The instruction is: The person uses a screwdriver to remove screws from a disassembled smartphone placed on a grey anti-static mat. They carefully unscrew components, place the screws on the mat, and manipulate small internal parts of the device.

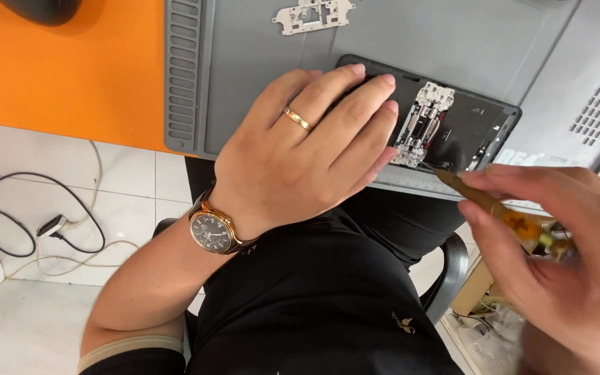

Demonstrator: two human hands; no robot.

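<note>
My left hand, with a gold ring and a wristwatch, lies flat on an opened dark phone and presses it onto the grey work mat. Inside the phone a silver metal bracket with small parts is exposed. My right hand pinches a yellow-brown screwdriver; its tip touches the phone's near edge just below the bracket.
A loose silver metal plate lies at the mat's far edge. The mat sits on an orange table. Cables trail over the white tiled floor at left. A black chair arm is at right.
</note>
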